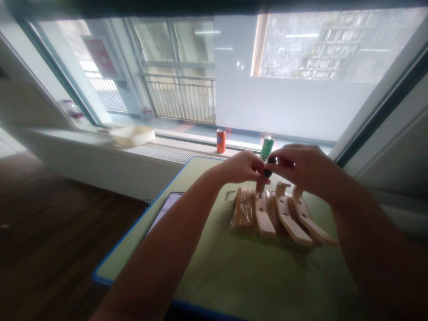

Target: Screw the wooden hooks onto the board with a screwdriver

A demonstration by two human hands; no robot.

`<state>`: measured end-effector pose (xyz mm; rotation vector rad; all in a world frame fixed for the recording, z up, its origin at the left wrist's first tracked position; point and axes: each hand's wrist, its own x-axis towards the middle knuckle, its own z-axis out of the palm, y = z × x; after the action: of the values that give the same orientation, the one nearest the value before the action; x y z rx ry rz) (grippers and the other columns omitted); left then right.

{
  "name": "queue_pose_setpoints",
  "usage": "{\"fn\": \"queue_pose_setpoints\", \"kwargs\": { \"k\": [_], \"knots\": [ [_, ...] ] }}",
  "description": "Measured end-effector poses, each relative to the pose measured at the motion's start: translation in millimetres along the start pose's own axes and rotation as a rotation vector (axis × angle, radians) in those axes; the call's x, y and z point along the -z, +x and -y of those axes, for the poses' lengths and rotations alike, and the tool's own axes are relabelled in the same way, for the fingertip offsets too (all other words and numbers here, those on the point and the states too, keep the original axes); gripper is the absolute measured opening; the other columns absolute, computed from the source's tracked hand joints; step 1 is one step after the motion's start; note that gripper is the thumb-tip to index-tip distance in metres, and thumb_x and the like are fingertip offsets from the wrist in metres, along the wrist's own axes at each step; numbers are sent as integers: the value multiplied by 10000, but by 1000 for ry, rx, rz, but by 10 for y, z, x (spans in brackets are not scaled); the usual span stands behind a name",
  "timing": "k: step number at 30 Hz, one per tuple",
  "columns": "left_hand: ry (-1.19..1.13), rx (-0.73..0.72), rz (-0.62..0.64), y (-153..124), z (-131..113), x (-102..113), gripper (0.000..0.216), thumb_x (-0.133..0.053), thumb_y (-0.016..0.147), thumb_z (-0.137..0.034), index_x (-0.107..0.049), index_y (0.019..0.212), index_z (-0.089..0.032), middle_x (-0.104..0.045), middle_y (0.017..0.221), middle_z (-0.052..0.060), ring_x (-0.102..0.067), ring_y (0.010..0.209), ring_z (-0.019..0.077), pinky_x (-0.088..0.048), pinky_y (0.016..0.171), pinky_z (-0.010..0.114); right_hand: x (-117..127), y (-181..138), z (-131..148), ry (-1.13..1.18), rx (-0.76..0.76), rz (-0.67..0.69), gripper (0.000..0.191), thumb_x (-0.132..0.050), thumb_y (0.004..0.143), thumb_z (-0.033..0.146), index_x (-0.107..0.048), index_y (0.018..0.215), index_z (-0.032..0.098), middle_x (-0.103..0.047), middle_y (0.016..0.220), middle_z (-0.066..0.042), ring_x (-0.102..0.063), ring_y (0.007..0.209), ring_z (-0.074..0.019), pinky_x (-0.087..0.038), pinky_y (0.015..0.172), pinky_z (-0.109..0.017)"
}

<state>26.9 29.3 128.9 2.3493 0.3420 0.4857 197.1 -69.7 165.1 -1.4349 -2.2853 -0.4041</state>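
Note:
My right hand (301,165) is closed round the dark handle of a screwdriver (269,167), whose shaft points down at the leftmost wooden hook (264,216). Close against it, my left hand (243,167) pinches the upper end of that hook; its fingertips are partly hidden. This bent, pale wooden piece has dark holes along it. Two similar wooden hooks, a middle one (287,216) and a right one (307,216), lie beside it. All three rest across a bundle wrapped in clear plastic (245,207).
Under everything is a green table (214,272) with a blue edge. A phone (165,209) lies on its left side, and a small L-shaped piece (229,195) near the bundle. Along the window sill stand an orange can (221,141), a green can (267,148) and a cream tray (133,136).

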Motion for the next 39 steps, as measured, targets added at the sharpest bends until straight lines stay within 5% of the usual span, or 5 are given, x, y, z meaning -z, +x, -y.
{"fn": "queue_pose_setpoints", "kwargs": {
  "k": [6,12,20,32,39],
  "knots": [
    [-160,-5,133,-6,11,5,241,-636,736,-281,-671,942,-160,-676,833,33,-596,739,103,-443,706,260,-138,42,38,-121,-6,-66,369,-444,876,421,-594,664,157,-546,648,-24,-405,546,-97,-295,532,-258],
    [-38,48,50,-21,-97,20,205,-664,704,-318,-686,800,-138,-650,697,13,-575,666,104,-438,679,268,-140,30,89,-173,-64,-67,408,-450,859,458,-595,621,160,-539,614,-21,-381,501,-90,-252,492,-260],
    [-199,41,174,-26,14,54,200,-596,771,-246,-670,943,-177,-661,921,33,-576,802,95,-429,782,271,23,-34,-7,147,105,-14,186,-490,862,270,-651,942,224,-641,831,-19,-544,695,-115,-398,620,-244],
    [-10,13,81,-23,-45,-4,198,-677,692,-322,-694,816,-168,-619,654,-17,-530,606,77,-392,600,228,-143,32,63,-149,3,-65,447,-427,868,469,-556,567,166,-512,585,-13,-370,497,-91,-253,494,-262],
    [-111,55,98,8,-34,-48,182,-690,691,-301,-676,799,-155,-654,716,-4,-589,675,104,-459,671,261,-121,14,116,-109,-44,-62,385,-462,845,495,-651,759,170,-593,682,-32,-461,547,-115,-294,499,-259]
  ]
}}
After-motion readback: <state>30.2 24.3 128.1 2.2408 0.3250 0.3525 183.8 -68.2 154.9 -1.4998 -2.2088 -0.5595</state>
